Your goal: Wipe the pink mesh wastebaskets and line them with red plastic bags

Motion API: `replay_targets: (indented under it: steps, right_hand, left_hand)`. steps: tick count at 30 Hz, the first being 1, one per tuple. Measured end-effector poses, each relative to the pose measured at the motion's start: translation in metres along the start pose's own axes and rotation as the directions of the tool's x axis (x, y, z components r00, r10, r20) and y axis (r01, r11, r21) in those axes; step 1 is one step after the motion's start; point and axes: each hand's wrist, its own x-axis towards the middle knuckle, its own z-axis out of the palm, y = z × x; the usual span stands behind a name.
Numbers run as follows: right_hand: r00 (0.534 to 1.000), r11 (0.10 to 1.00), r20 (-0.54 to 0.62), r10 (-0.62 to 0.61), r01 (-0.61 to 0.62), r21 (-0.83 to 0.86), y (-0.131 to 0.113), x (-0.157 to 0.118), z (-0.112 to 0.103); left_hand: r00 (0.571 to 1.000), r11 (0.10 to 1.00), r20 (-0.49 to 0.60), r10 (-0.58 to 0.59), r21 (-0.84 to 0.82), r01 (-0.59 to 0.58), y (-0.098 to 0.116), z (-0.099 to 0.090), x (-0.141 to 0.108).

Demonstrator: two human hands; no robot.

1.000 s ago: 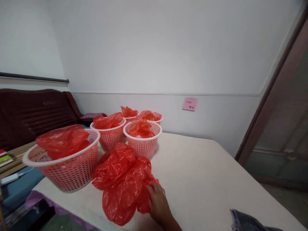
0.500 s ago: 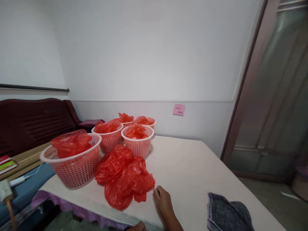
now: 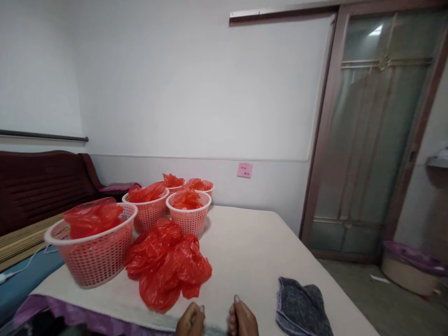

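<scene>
Both hands are at the table's near edge, apart from each other. My left hand [image 3: 191,320] is curled into a loose fist just below a crumpled heap of red plastic bags [image 3: 170,268]. My right hand [image 3: 242,318] is also closed, thumb on top, to the right of the heap. Neither hand shows anything in it. Beyond and left of the bags stand several pink mesh baskets with red bags inside, among them a large near basket [image 3: 101,263] and a smaller one [image 3: 191,219]. A folded dark grey cloth [image 3: 303,305] lies right of my right hand.
The white-covered table [image 3: 241,242] reaches to a wall with a pink note [image 3: 245,170]. A dark wooden bench [image 3: 42,186] is at the left. On the right are a glass sliding door [image 3: 371,140] and a tub with a purple liner [image 3: 413,268].
The view has turned right and tilted up a little. My right hand has drawn back from the edge of the red bags. My left hand has risen further into view.
</scene>
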Motion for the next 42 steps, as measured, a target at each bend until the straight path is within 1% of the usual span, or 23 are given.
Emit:
replay_targets:
  steps: [2, 3, 4, 6, 8, 10, 11, 13, 16, 24, 32, 37, 42]
  right_hand:
    - [1.0, 0.99, -0.001, 0.024, -0.024, 0.139, -0.024, -0.01, -0.008]
    - [1.0, 0.969, 0.006, 0.023, -0.023, 0.246, -0.042, -0.015, -0.012]
    - [0.999, 0.939, 0.028, -0.021, 0.01, 0.344, -0.062, -0.02, -0.015]
    - [0.991, 0.897, 0.08, -0.11, 0.064, 0.437, -0.107, -0.032, -0.019]
    - [0.966, 0.879, 0.146, -0.214, 0.126, 0.459, -0.149, -0.045, -0.02]
    - [0.939, 0.873, 0.172, -0.297, 0.194, 0.447, -0.183, -0.055, -0.021]
    - [0.928, 0.87, 0.175, -0.328, 0.225, 0.439, -0.195, -0.06, -0.02]
    - [0.914, 0.868, 0.176, -0.365, 0.265, 0.421, -0.211, -0.067, -0.019]
    - [0.911, 0.872, 0.181, -0.372, 0.276, 0.404, -0.219, -0.074, -0.019]
    - [0.915, 0.877, 0.18, -0.36, 0.267, 0.399, -0.225, -0.096, -0.023]
    - [0.899, 0.863, 0.153, -0.41, 0.328, 0.383, -0.239, -0.115, -0.021]
    - [0.893, 0.863, 0.152, -0.425, 0.349, 0.365, -0.246, -0.125, -0.023]
    - [0.898, 0.873, 0.169, -0.405, 0.326, 0.362, -0.246, -0.124, -0.027]
  left_hand:
    - [1.0, 0.989, -0.023, -0.018, -0.15, 0.014, 0.029, -0.006, 0.004]
    - [0.999, 0.976, -0.022, -0.033, -0.217, 0.028, 0.045, -0.011, 0.005]
    - [0.999, 0.959, -0.006, -0.048, -0.28, 0.044, 0.061, -0.016, 0.006]
    - [0.997, 0.921, 0.053, -0.059, -0.383, 0.075, 0.092, -0.029, 0.007]
    - [0.996, 0.89, 0.08, -0.032, -0.452, 0.065, 0.119, -0.041, 0.004]
    - [0.996, 0.871, 0.09, 0.002, -0.49, 0.043, 0.139, -0.052, -0.001]
    - [0.996, 0.864, 0.089, 0.019, -0.503, 0.029, 0.146, -0.057, -0.004]
    - [0.996, 0.858, 0.072, 0.053, -0.513, -0.008, 0.156, -0.064, -0.01]
    - [0.994, 0.87, 0.057, 0.096, -0.491, -0.056, 0.162, -0.07, -0.014]
    - [0.989, 0.872, 0.078, 0.129, -0.484, -0.075, 0.171, -0.078, -0.019]
    - [0.983, 0.89, 0.073, 0.171, -0.438, -0.122, 0.189, -0.084, -0.039]
    - [0.983, 0.904, 0.07, 0.167, -0.41, -0.124, 0.197, -0.084, -0.049]
    - [0.987, 0.914, 0.063, 0.149, -0.389, -0.113, 0.195, -0.079, -0.05]
